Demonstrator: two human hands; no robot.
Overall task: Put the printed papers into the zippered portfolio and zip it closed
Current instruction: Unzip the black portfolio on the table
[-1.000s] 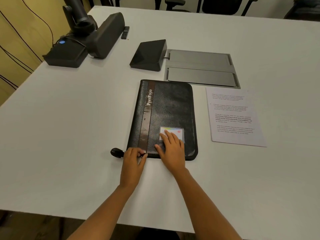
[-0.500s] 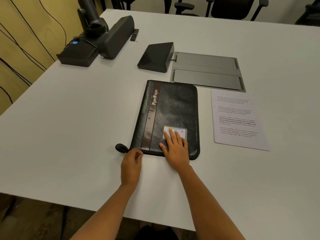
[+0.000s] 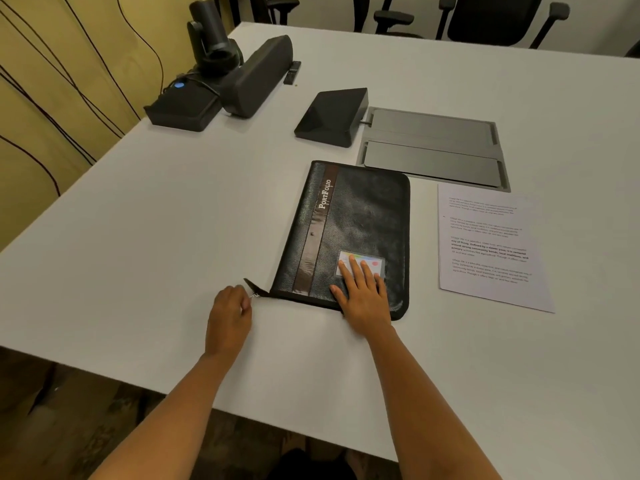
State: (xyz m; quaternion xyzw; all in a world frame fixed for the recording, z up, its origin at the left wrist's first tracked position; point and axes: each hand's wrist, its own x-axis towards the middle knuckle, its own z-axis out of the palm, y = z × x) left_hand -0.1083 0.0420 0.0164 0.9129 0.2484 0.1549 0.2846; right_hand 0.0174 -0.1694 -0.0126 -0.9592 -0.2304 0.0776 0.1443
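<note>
A black zippered portfolio [image 3: 349, 233] with a brown stripe lies flat on the white table [image 3: 138, 237], its cover down. My right hand [image 3: 363, 292] rests flat on its near right corner, fingers over a small colourful card window. My left hand [image 3: 228, 317] sits just left of the portfolio's near left corner, fingers pinched on the zipper pull [image 3: 254, 295] at the end of a short black zipper tail. The printed papers [image 3: 488, 247] lie on the table to the right of the portfolio, apart from it.
Behind the portfolio stand a black wedge-shaped device [image 3: 332, 116] and a grey flat panel [image 3: 433, 147]. At the far left are a black speaker bar and camera [image 3: 225, 77]. The table's near edge is close to my forearms. Office chairs stand beyond the far edge.
My left hand has slid left from the portfolio's near edge to past its left corner, pulling the zipper tail out. My right hand has stayed pressed on the cover.
</note>
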